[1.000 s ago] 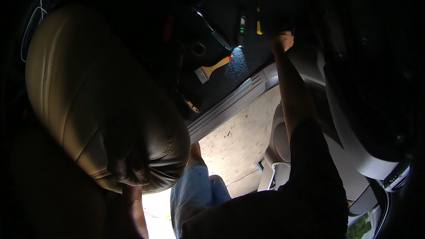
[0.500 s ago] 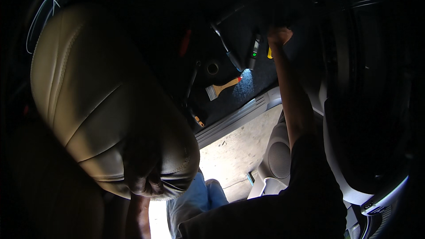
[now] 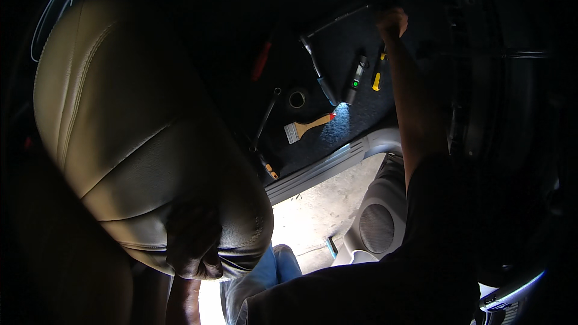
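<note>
My left hand (image 3: pixel 192 247) grips the front edge of a tan leather car seat (image 3: pixel 132 138), fingers curled over the cushion. My right hand (image 3: pixel 391 22) is stretched far forward into the dark footwell, fingers closed around something I cannot make out in the shadow under the dashboard. On the dark floor carpet (image 3: pixel 361 126) below that hand lie a lit black flashlight (image 3: pixel 355 81), a small yellow-handled tool (image 3: pixel 377 78), a wooden-handled paintbrush (image 3: pixel 307 127) and a long black-handled tool (image 3: pixel 319 72).
A red-handled tool (image 3: pixel 261 61), a roll of black tape (image 3: pixel 297 99) and a thin screwdriver (image 3: pixel 265 120) also lie on the carpet. The grey door sill (image 3: pixel 325 165) borders concrete ground (image 3: pixel 319 210) outside. An open door panel with a speaker (image 3: pixel 376 229) stands at lower right.
The view has shifted, so the footwell and tools sit more central. My right hand stays reached forward under the dash; my left hand keeps its hold on the seat edge.
</note>
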`<state>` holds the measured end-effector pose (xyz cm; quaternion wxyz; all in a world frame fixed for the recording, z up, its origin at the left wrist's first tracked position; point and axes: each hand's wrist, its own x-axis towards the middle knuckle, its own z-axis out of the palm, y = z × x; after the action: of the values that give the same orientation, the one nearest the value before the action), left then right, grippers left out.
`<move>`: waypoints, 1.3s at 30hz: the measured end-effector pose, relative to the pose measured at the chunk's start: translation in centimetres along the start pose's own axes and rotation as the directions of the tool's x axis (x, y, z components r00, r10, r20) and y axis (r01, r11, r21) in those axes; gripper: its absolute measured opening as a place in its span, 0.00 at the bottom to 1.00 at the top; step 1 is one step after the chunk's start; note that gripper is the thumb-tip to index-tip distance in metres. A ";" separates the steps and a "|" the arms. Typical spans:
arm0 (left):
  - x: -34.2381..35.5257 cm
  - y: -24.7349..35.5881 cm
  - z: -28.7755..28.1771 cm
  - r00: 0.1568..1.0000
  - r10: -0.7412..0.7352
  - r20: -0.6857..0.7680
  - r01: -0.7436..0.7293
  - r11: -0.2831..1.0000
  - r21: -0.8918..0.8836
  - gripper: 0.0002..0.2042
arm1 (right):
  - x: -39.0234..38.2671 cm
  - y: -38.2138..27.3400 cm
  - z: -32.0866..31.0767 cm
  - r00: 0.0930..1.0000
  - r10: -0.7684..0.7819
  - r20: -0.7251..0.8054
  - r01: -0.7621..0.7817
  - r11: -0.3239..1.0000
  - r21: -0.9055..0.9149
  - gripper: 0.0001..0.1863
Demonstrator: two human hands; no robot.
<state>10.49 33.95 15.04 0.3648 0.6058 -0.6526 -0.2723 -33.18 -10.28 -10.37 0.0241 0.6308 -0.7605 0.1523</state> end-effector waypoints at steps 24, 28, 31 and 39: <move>0.2 0.0 0.1 1.000 -0.004 -0.004 0.004 1.000 -0.011 0.12 | -6.4 -5.1 10.4 0.724 -0.502 0.472 -0.659 -0.301 0.690 0.20; 0.2 0.3 0.0 1.000 -0.021 0.011 0.021 1.000 0.010 0.12 | -6.5 -5.9 9.3 0.743 -0.440 0.504 -0.619 -0.166 0.767 0.18; 0.2 0.4 -0.1 1.000 -0.020 0.010 0.020 1.000 0.002 0.13 | -6.3 -6.5 7.7 0.788 -0.432 0.439 -0.509 -0.054 0.859 0.17; -1.1 0.0 -0.6 0.996 -0.085 0.035 0.083 0.995 0.056 0.11 | 1.0 2.2 -2.7 0.979 -0.147 -0.144 0.158 0.985 0.067 0.15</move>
<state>10.94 35.08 15.25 0.3242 0.6373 -0.6402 -0.2809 -35.91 -10.14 -7.99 0.0640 0.6757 -0.6998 0.2230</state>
